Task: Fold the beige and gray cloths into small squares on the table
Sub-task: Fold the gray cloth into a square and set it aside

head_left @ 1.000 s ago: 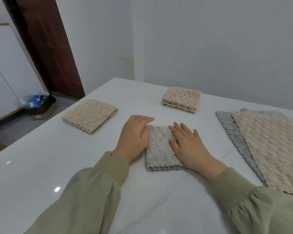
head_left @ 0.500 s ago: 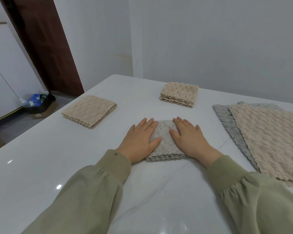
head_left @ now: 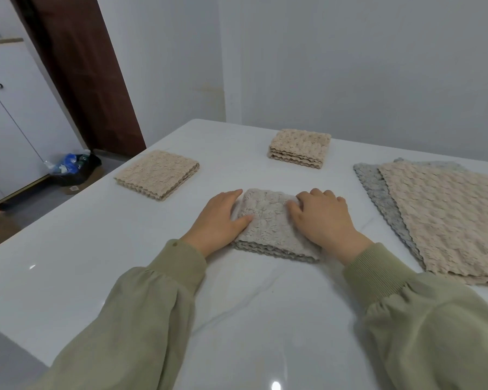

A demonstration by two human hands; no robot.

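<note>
1. Two hands flank the folded gray cloth, which lies at the middle of the table
2. Left hand: fingers relaxed and nearly straight along the cloth's left edge, thumb resting on top
3. Right hand: fingers bent at the right edge, thumb on top; gripping or only pressing, cannot tell
4. Forearms in green sleeves angle inward

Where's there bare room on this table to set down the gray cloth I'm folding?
Bare: between the left beige square and the far beige stack, and the tabletop nearer you than that square. Crowded: the right side, under the spread beige cloth and gray cloth.
</note>
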